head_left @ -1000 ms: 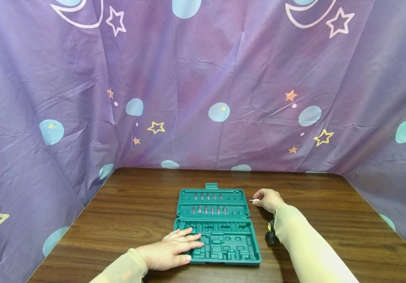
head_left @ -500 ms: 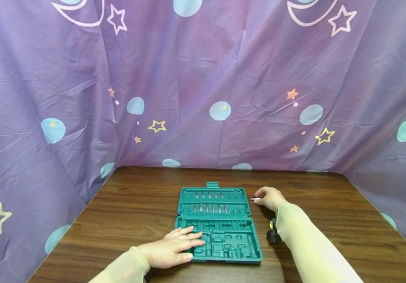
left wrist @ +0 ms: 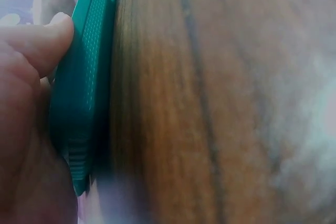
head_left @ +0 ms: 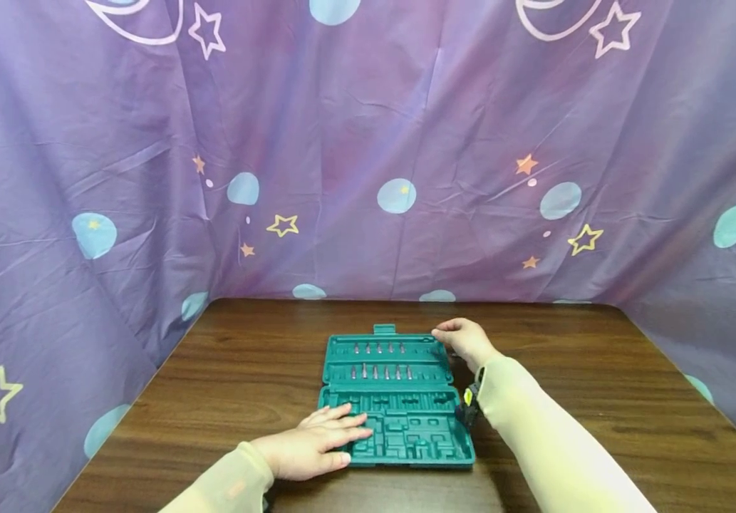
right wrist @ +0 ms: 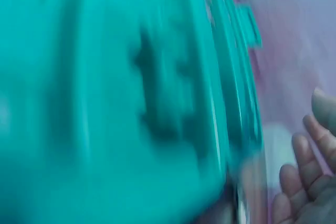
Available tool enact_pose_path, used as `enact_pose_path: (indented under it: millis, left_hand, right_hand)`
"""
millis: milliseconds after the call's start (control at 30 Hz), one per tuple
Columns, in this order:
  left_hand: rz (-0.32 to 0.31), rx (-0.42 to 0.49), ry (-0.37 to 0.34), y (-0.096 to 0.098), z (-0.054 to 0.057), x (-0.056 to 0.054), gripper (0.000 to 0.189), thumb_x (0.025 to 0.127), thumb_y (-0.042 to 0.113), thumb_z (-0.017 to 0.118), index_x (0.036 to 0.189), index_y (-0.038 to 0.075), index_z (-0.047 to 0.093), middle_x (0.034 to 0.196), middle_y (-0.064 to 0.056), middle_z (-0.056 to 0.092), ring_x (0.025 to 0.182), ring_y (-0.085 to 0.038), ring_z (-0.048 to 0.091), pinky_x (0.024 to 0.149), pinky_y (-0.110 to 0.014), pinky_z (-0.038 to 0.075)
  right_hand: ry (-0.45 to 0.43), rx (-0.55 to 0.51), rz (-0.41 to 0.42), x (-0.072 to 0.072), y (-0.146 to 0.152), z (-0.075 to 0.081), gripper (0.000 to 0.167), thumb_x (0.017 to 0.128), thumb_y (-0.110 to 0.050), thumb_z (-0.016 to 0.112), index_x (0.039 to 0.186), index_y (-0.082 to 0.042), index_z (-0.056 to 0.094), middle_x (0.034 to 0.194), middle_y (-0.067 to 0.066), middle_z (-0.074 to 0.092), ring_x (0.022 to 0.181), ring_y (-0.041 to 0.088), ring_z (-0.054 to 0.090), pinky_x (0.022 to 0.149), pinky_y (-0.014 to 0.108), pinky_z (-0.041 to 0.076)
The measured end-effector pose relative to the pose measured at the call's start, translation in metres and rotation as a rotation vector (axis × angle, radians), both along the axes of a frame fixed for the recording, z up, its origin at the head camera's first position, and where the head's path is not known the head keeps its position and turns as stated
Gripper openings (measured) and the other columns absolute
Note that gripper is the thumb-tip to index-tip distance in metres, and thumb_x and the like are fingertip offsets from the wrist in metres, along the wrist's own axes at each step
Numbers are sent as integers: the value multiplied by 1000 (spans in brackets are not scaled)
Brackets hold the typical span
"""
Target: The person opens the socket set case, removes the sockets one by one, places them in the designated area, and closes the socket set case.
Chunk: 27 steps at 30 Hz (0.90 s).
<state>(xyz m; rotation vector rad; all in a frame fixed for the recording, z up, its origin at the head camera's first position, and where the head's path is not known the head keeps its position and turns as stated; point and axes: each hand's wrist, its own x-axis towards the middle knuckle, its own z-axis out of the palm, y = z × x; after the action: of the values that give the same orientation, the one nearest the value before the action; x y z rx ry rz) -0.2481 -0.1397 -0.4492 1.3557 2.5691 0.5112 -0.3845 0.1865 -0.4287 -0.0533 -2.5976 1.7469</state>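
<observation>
An unfolded green bit case point(head_left: 406, 420) lies on the table, its far half holding two rows of metal screwdriver bits point(head_left: 380, 372). My left hand point(head_left: 316, 442) rests spread on the near half's left side. In the left wrist view its thumb point(left wrist: 58, 32) touches the case's edge point(left wrist: 86, 72). My right hand point(head_left: 467, 342) is at the far right corner of the case. In the right wrist view this hand point(right wrist: 312, 177) has loosely bent fingers, apart from the case, with nothing visible in them. A small pale streak point(right wrist: 241, 205) shows beside the case.
The brown wooden table point(head_left: 239, 370) extends on both sides of the case. Behind it hangs a purple curtain point(head_left: 342, 142) with moons and stars. A dark wrist strap point(head_left: 467, 405) sits at the right sleeve, over the case's right edge.
My right hand has moved left and away from me, from beside the case to its far right corner. The small pale piece seen earlier at its fingertips no longer shows there. The left hand stays put.
</observation>
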Motion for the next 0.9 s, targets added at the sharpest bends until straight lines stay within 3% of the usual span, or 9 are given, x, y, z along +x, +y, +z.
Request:
enact_pose_path:
  millis: [100,133,233,333,600,733,900]
  left_hand:
    - [-3,-22,24,0,1,1,49,104,38,39,150,23,36,156,-1,31,145,-28,19,114,-54,16]
    - [-5,-30,36,0,1,2,49,104,38,38,150,22,36,156,-1,31,145,-28,19,114,-54,16]
    - [-6,-73,84,0,4,5,50,104,38,35,151,21,33,156,-2,30,145,-28,20,114,-52,18]
    - [-6,-111,144,2,7,10,50,105,38,33,152,20,31,157,-3,28,145,-27,21,114,-50,21]
    - [-19,-132,278,0,4,16,49,106,36,32,152,21,33,156,-4,29,143,-28,26,111,-49,28]
    - [-22,-122,266,0,3,16,48,106,35,34,151,20,34,156,-4,30,143,-28,26,111,-50,27]
    - [-24,-104,240,0,2,17,48,106,35,33,151,20,35,156,-5,31,143,-29,25,111,-52,26]
  right_hand:
    - [3,31,-20,3,-22,0,23,87,-12,68,100,8,65,98,17,65,91,26,55,78,37,46]
    - [3,62,-35,4,-28,-1,23,87,-13,69,98,7,66,99,16,65,93,27,55,86,40,44]
    - [-22,156,-73,8,-43,-2,25,86,-21,70,99,1,69,105,17,65,109,37,51,105,59,24]
    - [-48,283,-110,10,-52,-4,27,86,-31,71,99,-8,72,110,13,66,120,43,44,105,69,4]
    - [-63,440,-146,12,-69,-10,26,85,-37,71,95,-14,75,113,15,66,121,43,37,101,64,16]
    - [-85,506,-145,10,-76,-12,30,84,-39,70,97,-13,76,121,20,61,121,45,36,99,64,21]
    - [-146,562,-134,6,-81,-8,48,85,-42,68,110,-1,70,126,27,52,122,47,34,99,65,24]
